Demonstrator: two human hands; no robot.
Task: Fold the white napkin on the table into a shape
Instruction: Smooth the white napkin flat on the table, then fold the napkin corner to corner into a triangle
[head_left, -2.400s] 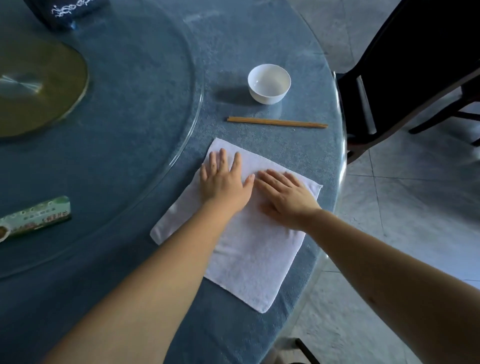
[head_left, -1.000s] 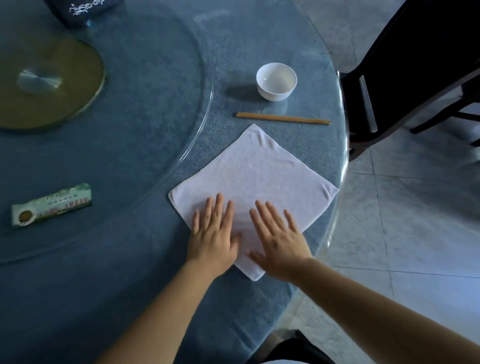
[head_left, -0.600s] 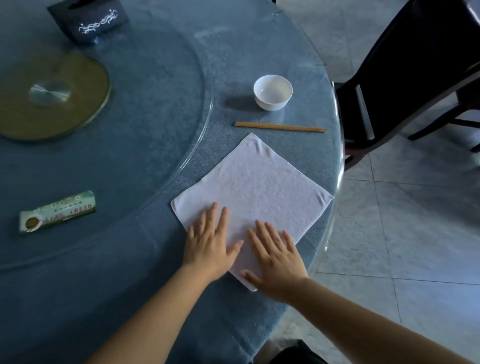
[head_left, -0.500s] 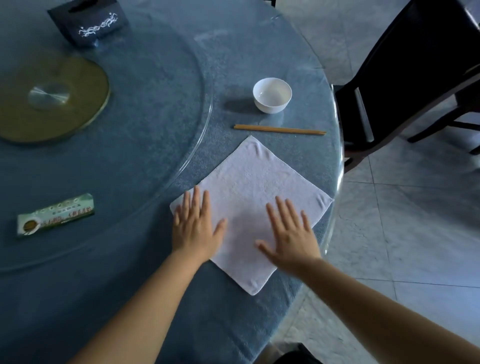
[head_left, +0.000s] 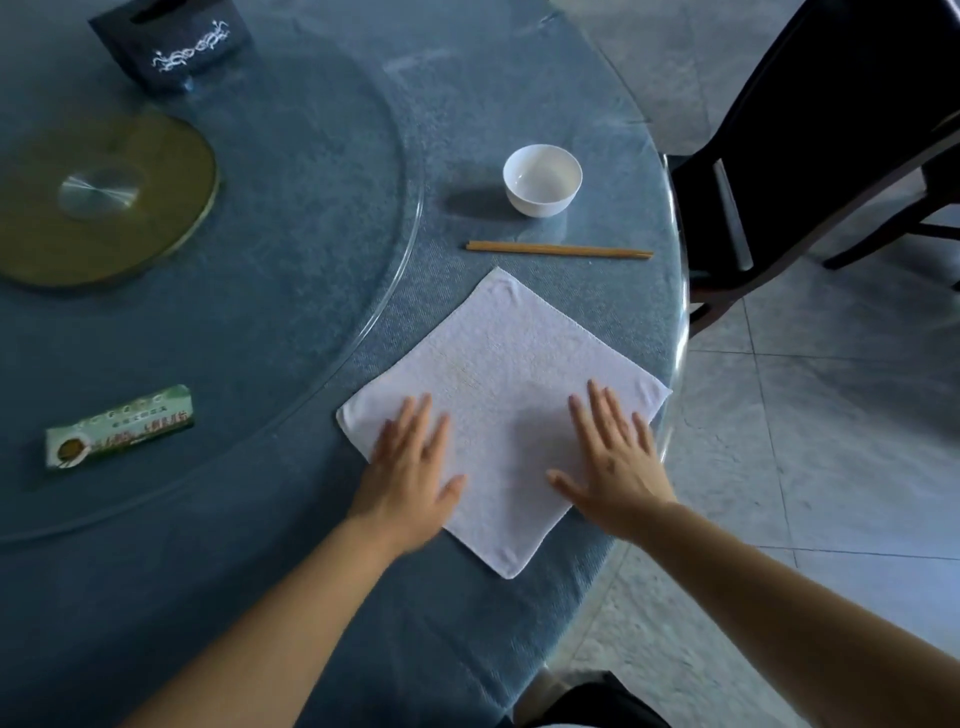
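The white napkin (head_left: 501, 384) lies flat on the blue round table (head_left: 291, 291), turned like a diamond with one corner pointing toward me. My left hand (head_left: 408, 470) rests palm down on its left corner, fingers spread. On the right part of the cloth, close to the table's edge, my right hand (head_left: 610, 462) also lies flat with fingers apart. Neither hand grips the cloth. The napkin's near corner shows between my wrists.
A pair of wooden chopsticks (head_left: 558, 250) lies just beyond the napkin, with a small white bowl (head_left: 542, 179) behind it. A glass turntable (head_left: 311, 156) carries a green packet (head_left: 119, 426) and a dark box (head_left: 169, 44). A dark chair (head_left: 810, 135) stands right.
My hands have slid apart across the napkin, the left toward its left corner and the right toward its right corner. Earlier the napkin was turned into a diamond.
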